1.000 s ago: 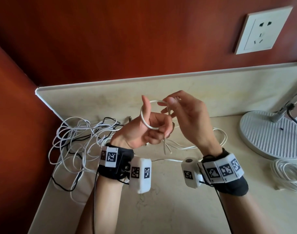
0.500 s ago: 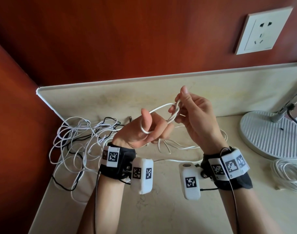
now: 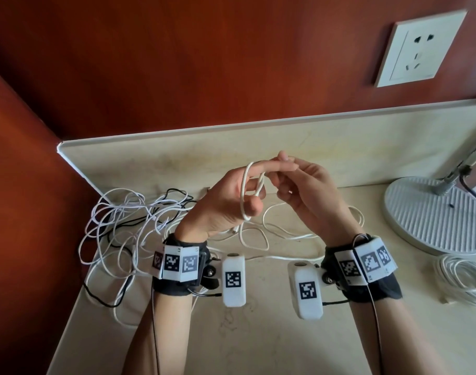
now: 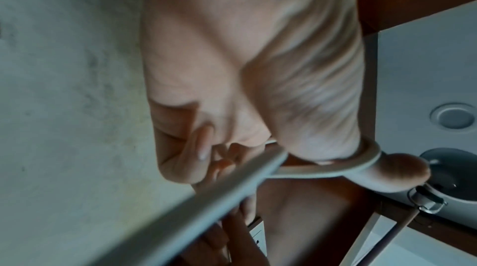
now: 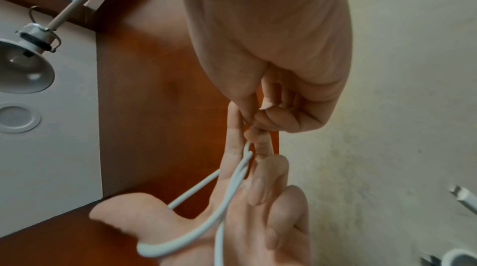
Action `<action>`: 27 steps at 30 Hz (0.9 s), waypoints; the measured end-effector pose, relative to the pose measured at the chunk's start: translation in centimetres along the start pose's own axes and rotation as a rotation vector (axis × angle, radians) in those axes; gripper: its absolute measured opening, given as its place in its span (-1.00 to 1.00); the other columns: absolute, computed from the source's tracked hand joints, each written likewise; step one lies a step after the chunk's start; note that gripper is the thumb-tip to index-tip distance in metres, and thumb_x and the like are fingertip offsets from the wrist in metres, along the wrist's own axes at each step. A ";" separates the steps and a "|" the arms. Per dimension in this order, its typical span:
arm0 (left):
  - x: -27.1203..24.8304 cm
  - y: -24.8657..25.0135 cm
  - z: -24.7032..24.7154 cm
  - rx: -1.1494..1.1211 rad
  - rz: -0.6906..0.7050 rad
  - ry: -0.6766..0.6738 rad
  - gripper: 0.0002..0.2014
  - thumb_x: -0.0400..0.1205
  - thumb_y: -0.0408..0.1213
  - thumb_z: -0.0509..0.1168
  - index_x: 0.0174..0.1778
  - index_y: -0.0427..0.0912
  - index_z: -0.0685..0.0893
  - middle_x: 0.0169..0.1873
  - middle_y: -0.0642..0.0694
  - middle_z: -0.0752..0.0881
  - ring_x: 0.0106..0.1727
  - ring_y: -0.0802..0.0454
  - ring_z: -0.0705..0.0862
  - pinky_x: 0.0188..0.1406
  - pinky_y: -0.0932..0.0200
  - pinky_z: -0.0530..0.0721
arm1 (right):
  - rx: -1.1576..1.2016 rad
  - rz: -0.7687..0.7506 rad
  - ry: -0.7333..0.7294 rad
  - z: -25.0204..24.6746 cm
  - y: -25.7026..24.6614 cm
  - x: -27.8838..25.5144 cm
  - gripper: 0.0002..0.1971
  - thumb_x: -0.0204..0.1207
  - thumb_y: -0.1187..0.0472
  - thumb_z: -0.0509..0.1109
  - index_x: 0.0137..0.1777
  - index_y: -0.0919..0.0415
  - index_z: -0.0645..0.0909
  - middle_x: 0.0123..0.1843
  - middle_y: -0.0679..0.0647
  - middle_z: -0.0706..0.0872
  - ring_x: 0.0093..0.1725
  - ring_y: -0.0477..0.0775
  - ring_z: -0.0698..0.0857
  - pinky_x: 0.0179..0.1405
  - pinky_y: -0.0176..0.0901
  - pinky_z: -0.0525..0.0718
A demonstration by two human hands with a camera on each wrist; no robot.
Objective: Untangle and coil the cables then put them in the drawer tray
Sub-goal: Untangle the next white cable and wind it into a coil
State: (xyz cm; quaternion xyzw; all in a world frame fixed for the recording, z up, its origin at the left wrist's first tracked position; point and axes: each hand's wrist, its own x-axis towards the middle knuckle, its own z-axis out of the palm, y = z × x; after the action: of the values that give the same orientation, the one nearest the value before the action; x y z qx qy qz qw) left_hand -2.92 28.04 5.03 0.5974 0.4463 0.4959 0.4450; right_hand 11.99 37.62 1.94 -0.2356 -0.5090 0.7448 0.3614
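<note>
Above the table (image 3: 258,334), the left hand (image 3: 226,201) holds a white cable (image 3: 243,190) looped around thumb and forefinger; the right hand (image 3: 304,190) pinches it. Slackening could drop the loops.

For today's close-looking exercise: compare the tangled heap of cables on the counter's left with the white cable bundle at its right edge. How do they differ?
The tangled heap of cables sprawls in loose, crossing loops; the white cable bundle lies in neat, stacked rings. The heap mixes white and black strands; the bundle shows only white. The heap spreads wide beside the left hand; the bundle sits compact by the lamp base. Both rest on the counter.
</note>
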 end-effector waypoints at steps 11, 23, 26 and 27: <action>0.7 -1.4 -0.1 0.014 0.021 0.410 0.23 0.17 0.64 0.43 0.64 -0.13 0.48 -0.01 -0.10 0.53 -0.26 0.06 0.46 -0.34 0.30 0.52 | -0.316 0.239 -0.123 2.2 0.6 -1.1 -0.41 0.67 -0.20 0.28 0.46 0.28 0.51 0.21 0.22 0.83 0.19 0.12 0.85 0.29 0.14 0.80; 0.3 -0.6 -1.7 -0.392 -0.008 0.425 0.02 0.57 0.50 -0.52 0.14 -0.18 0.66 -0.32 -0.15 0.38 -0.30 -0.14 0.16 -0.28 -0.01 0.13 | -0.533 -0.030 -0.454 3.0 1.1 -1.9 -0.53 0.81 0.02 0.23 -0.15 0.43 0.65 -0.44 0.10 0.32 -0.41 0.04 0.27 -0.41 -0.34 0.33; 0.4 -0.7 -1.8 -0.433 -0.021 0.444 0.00 0.57 0.51 -0.51 -0.11 -0.21 0.65 -0.33 -0.17 0.16 -0.28 -0.16 0.09 -0.27 -0.02 0.08 | -0.567 -0.052 -0.451 2.7 1.0 -1.9 -0.55 0.79 0.01 0.26 -0.18 0.37 0.67 -0.46 0.05 0.35 -0.42 0.01 0.28 -0.42 -0.34 0.33; 0.5 -0.7 -1.9 -0.429 -0.022 0.456 0.01 0.57 0.51 -0.50 -0.17 -0.23 0.65 -0.33 -0.17 0.13 -0.29 -0.15 0.09 -0.29 0.01 0.09 | -0.572 -0.058 -0.440 2.7 1.0 -1.8 -0.55 0.78 -0.01 0.27 -0.18 0.36 0.67 -0.47 0.00 0.35 -0.43 0.00 0.28 -0.43 -0.32 0.32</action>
State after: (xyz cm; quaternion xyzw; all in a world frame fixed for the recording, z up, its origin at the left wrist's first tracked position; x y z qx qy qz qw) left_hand -4.81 28.81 4.67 0.3583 0.4262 0.6952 0.4547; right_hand 10.90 34.42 1.96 -0.1468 -0.7688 0.5947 0.1835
